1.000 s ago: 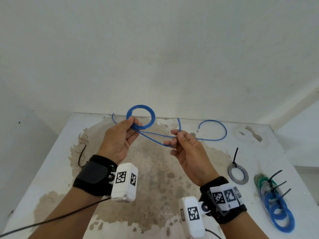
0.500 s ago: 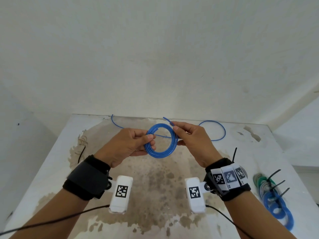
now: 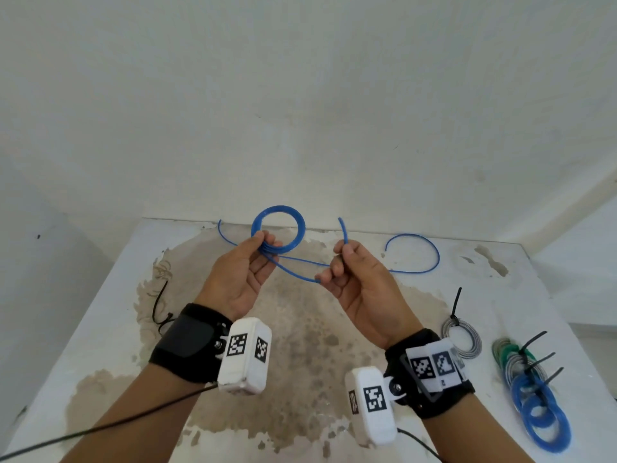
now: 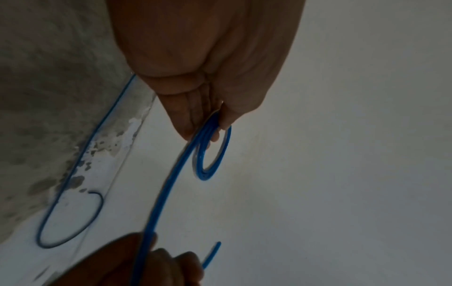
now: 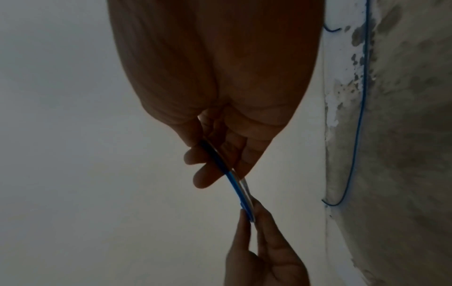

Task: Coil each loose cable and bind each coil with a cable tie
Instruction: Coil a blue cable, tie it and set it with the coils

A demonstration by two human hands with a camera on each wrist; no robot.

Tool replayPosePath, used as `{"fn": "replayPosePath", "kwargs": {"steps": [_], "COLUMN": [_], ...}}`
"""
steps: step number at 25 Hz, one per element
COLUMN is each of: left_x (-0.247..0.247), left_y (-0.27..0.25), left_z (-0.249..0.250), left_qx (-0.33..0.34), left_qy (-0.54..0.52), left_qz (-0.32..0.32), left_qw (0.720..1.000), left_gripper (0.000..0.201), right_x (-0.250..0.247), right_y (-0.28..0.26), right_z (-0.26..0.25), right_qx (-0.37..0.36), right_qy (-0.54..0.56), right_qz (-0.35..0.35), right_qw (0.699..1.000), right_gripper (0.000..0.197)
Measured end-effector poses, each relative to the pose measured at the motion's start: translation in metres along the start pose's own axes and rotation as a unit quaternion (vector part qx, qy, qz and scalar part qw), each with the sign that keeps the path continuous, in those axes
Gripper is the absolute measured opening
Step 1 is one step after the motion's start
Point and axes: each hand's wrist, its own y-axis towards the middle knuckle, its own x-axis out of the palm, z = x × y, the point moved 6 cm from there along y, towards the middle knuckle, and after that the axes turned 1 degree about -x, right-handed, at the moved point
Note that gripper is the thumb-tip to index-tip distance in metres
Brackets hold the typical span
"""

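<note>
A thin blue cable is partly wound into a small coil. My left hand pinches the coil at its lower edge and holds it upright above the table; the left wrist view shows the same pinch on the coil. From the coil a loose tail runs right to my right hand, which grips it with curled fingers. The tail's free end sticks up above that hand. In the right wrist view my right hand holds the blue cable.
A second loose blue cable lies along the back of the stained white table. At the right lie a tied grey coil and a pile of tied green, grey and blue coils. A thin black strand lies at the left.
Half a second ago both hands met at the coil. Now they are apart: the left has raised the coil, the right has drawn the tail out to the right.
</note>
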Motion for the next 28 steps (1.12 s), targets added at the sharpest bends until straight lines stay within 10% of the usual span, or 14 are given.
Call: {"fn": "replayPosePath", "kwargs": {"steps": [10, 19, 28], "left_x": [-0.001, 0.022, 0.029], "left_y": [0.014, -0.019, -0.035], "left_z": [0.020, 0.005, 0.005], "left_qx": [0.026, 0.026, -0.007], "left_qy": [-0.034, 0.241, 0.363], "left_qz": [0.074, -0.103, -0.166], "left_qw": [0.996, 0.965, 0.917], "left_gripper": [0.018, 0.018, 0.024], "right_x": [0.003, -0.049, -0.028], "right_y": [-0.018, 0.013, 0.026], "right_z": [0.016, -0.028, -0.030], "right_qx": [-0.022, -0.054, -0.051], "right_qy": [-0.002, -0.075, -0.214], "right_qz": [0.006, 0.164, 0.111], "right_qw": [1.000, 0.982, 0.969], "right_gripper": [0.014, 0.026, 0.023]}}
